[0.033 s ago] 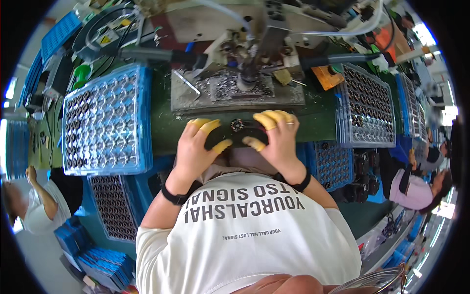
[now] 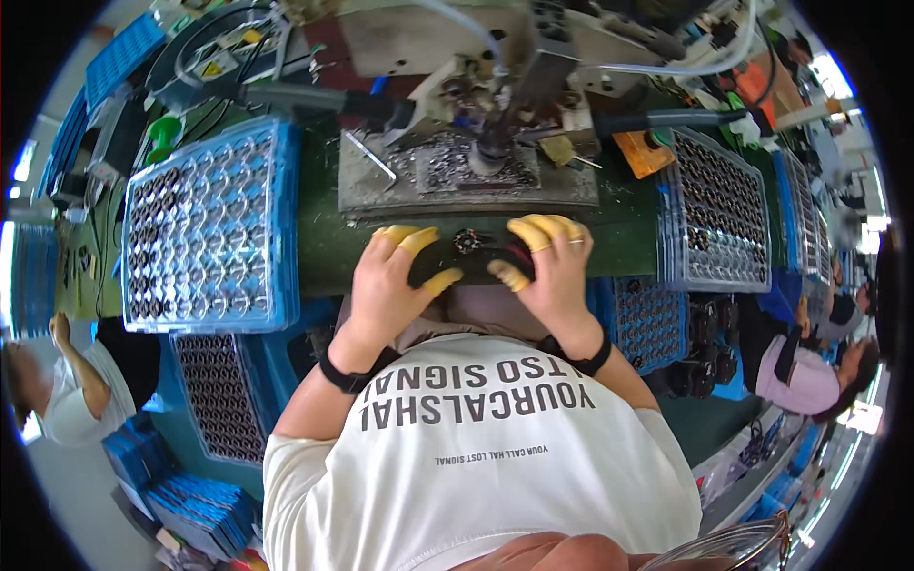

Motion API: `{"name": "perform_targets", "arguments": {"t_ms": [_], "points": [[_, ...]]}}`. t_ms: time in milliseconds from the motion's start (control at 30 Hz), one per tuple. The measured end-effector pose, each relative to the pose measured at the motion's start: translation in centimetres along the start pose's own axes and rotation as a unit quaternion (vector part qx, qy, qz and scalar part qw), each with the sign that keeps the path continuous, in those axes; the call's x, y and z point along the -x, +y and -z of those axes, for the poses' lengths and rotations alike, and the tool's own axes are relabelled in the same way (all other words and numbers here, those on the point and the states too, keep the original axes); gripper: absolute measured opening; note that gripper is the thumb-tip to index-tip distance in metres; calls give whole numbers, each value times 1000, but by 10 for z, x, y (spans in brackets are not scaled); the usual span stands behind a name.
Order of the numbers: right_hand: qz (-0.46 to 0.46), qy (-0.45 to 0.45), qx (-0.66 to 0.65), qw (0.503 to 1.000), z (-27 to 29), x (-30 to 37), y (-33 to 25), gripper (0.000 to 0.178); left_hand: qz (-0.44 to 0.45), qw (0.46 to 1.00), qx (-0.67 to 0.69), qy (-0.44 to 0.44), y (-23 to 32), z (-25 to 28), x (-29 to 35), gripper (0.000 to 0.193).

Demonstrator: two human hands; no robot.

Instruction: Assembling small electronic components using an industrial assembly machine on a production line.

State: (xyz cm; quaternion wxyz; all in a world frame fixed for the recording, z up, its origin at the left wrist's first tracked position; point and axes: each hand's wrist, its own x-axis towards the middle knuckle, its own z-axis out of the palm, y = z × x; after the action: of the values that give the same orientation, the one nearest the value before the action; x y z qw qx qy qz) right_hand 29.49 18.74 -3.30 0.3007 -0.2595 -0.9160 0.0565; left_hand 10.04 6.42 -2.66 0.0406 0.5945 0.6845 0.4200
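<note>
At the bench's near edge, a small round dark part (image 2: 466, 241) with a few lighter spots lies between my hands. My left hand (image 2: 386, 285) curls its fingers and thumb about a black shape on the left of that part. On the other side my right hand (image 2: 554, 276) is bent in the same way, and black shows between thumb and fingers there too. What the black shape is I cannot make out. Yellow covers are on the fingertips and thumbs of both hands. Just beyond stands a metal machine base (image 2: 466, 195) strewn with shavings, beneath an upright tool head (image 2: 489, 152).
A clear tray (image 2: 286, 228) of round dark parts is at left, another tray (image 2: 666, 257) at right. Lower trays hold more parts (image 2: 214, 381). A metal rod (image 2: 369, 157) and an orange piece (image 2: 643, 154) lie by the machine. Other people sit at both sides.
The whole view has shifted slightly. My right hand is a touch farther from the round part; my left hand keeps its curled shape.
</note>
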Motion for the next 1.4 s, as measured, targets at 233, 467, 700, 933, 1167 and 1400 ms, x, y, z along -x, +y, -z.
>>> {"name": "perform_targets", "arguments": {"t_ms": [233, 467, 700, 933, 1167, 1400], "points": [[0, -91, 50, 995, 10, 3, 17, 50, 8, 1000, -23, -3, -1, -31, -7, 49], [45, -99, 11, 994, 26, 1, 29, 26, 13, 998, 47, -34, -2, -19, -5, 41], [-64, -249, -224, 940, 36, -21, 6, 24, 33, 996, 47, -66, -5, -17, -6, 43], [1, -352, -169, 921, 31, -37, 21, 23, 41, 995, 64, -70, -8, -18, -6, 41], [-21, -346, -222, 911, 35, -43, 21, 23, 39, 995, 67, -69, -8, -18, -6, 41], [-14, -355, -227, 907, 28, -43, 29, 26, 43, 994, 68, -70, -9, -18, -6, 41]]}}
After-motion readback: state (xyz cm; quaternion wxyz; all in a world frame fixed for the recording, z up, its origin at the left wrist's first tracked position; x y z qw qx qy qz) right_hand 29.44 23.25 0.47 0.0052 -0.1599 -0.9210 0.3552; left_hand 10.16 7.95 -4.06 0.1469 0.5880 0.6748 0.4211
